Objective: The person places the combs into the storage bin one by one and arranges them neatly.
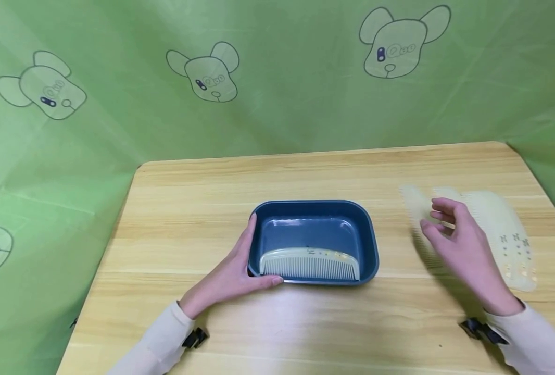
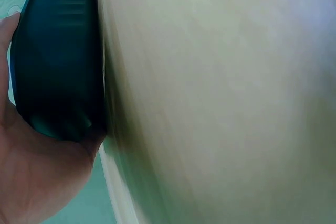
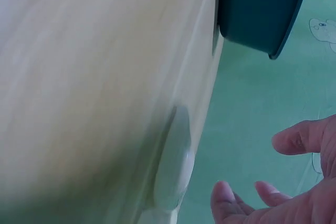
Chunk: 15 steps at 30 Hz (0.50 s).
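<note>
A dark blue rectangular tray (image 1: pixel 301 208) stands on the table. One pale green comb (image 1: pixel 310 253) lies inside it along the near wall, teeth toward me. My left hand (image 1: pixel 228 274) grips the tray's near-left corner, thumb along the front rim and fingers against the left side. In the left wrist view, the tray's outer wall (image 2: pixel 58 51) sits in that hand. Over the pale combs (image 1: pixel 497 216) at the right, my right hand (image 1: pixel 465 245) hovers with loosely bent fingers and nothing between them. From the right wrist, a comb (image 3: pixel 175 163) shows on the table, apart from the fingertips.
The wooden table (image 1: pixel 193 208) has its far edge by a green cloth backdrop (image 1: pixel 282 125) printed with animal faces. The combs at the right lie partly overlapping, near the table's right edge and partly hidden under the right hand.
</note>
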Available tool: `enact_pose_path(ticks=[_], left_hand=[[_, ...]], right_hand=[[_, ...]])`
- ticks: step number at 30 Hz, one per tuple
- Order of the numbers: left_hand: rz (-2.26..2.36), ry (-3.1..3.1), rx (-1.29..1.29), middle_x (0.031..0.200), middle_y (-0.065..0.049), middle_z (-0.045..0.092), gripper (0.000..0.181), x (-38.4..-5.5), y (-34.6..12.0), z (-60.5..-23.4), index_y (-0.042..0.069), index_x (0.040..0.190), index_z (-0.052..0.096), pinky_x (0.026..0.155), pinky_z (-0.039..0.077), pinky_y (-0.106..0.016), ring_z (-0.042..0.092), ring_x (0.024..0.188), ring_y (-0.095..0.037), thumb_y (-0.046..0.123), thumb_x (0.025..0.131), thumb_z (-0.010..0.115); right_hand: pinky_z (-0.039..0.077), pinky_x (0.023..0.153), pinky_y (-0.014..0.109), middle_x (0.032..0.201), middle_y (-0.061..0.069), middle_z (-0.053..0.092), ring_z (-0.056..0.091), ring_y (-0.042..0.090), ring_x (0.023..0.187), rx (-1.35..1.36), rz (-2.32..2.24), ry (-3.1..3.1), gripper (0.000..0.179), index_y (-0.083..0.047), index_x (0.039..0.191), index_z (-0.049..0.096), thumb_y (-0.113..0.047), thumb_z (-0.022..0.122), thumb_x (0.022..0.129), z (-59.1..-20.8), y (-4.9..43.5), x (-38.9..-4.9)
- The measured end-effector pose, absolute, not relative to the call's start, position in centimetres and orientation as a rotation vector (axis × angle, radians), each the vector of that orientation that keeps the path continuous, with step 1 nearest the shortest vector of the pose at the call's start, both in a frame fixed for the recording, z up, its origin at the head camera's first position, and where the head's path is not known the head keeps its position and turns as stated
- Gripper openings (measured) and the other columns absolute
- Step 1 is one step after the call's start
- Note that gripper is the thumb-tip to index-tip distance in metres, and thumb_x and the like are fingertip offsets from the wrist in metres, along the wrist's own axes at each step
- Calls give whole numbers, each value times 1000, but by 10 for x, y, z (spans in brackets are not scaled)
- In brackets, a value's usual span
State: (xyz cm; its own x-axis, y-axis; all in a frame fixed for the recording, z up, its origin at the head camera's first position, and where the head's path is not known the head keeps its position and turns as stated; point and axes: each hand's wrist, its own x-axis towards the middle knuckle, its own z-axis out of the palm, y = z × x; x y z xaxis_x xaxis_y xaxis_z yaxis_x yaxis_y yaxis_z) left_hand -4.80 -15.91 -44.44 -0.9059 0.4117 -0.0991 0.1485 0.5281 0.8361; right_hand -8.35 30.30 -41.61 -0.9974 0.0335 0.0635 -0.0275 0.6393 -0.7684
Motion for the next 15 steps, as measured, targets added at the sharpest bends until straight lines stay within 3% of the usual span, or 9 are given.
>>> enact_pose_path(ticks=[2,4,5,8,11,15], left_hand=[[1315,2487,471,181,1,-8,138,-48,-159,-445,37,173,-17,127,23,-58,9,164,-28,59,87,89],[1309,2490,470,181,1,-8,138,-49,-159,-445,37,173,-17,127,23,-57,9,164,-28,58,88,89],[1308,2491,469,181,1,-7,137,-49,-159,-446,37,173,-17,127,23,-57,9,164,-28,57,88,89],[1312,2491,470,181,0,-7,137,-49,-159,-446,36,173,-16,127,23,-57,9,164,-28,56,88,90],[1321,2488,474,181,0,-6,136,-49,-159,-446,36,174,-15,127,23,-58,9,164,-29,55,88,90],[1323,2487,472,181,1,-6,136,-49,-160,-446,36,174,-15,127,24,-59,9,164,-29,56,88,90]], right_hand=[[40,82,1,150,33,53,55,48,128,-29,1281,-2818,65,3,164,39,-25,64,111,-416,306,-84],[39,82,6,149,36,52,54,54,128,-47,1266,-2847,67,4,164,37,-27,64,111,-416,310,-85],[44,89,13,150,37,51,53,56,128,-54,1263,-2859,69,4,165,36,-28,64,111,-416,311,-85],[50,105,47,152,40,46,49,60,130,-64,1252,-2896,72,6,166,32,-29,63,112,-417,315,-86],[39,103,79,154,43,41,44,65,133,-63,1241,-2932,74,8,166,28,-29,62,112,-419,319,-86],[30,107,85,155,50,32,34,70,138,3,1203,-2979,76,14,165,25,-27,61,112,-422,327,-88]])
